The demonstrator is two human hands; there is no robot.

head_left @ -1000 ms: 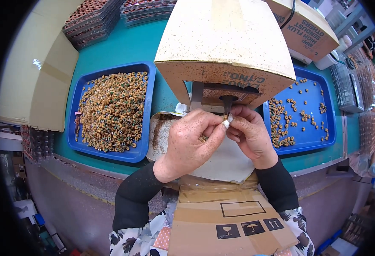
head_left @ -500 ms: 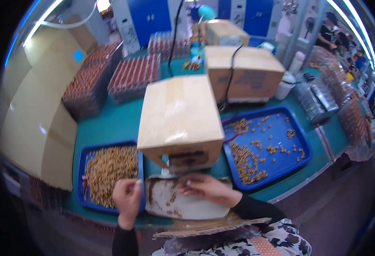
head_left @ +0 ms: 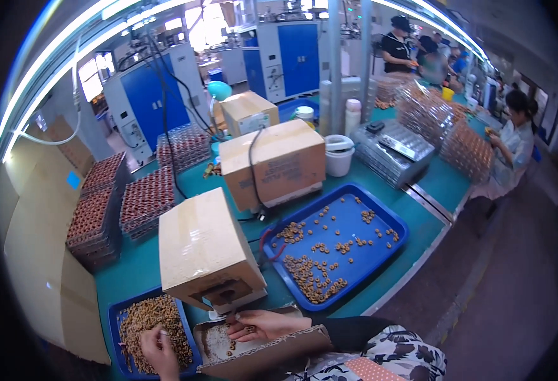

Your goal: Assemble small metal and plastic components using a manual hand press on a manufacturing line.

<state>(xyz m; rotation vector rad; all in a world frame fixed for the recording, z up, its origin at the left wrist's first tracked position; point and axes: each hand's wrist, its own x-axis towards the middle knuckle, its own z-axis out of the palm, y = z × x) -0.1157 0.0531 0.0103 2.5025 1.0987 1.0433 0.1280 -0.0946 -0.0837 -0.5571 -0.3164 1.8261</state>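
Note:
My left hand [head_left: 158, 350] is over the left blue tray [head_left: 190, 330], its fingers bent together at the heap of small brass-coloured parts [head_left: 145, 314]. Whatever those fingertips hold is too small to name. My right hand [head_left: 265, 325] reaches over a shallow whitish tray [head_left: 212, 340], close to the dark opening in the front of a cardboard box [head_left: 204, 236]. Its fingers are curled, with small ring-shaped parts showing beside them; I cannot make out what is inside the grip. A few more rings [head_left: 232, 347] lie in the whitish tray.
To the right, a larger blue tray [head_left: 390, 251] bears scattered rings. Behind it stand a second cardboard box [head_left: 272, 162] and a white tub [head_left: 339, 159]. Stacked clear trays of reddish parts [head_left: 95, 219] stand at left. Another person [head_left: 514, 143] sits at the far right bench.
The view has swung right and up. My left hand has gone from beside the left tray's inner edge onto its heap; my right hand stays over the whitish tray, nearer the box opening.

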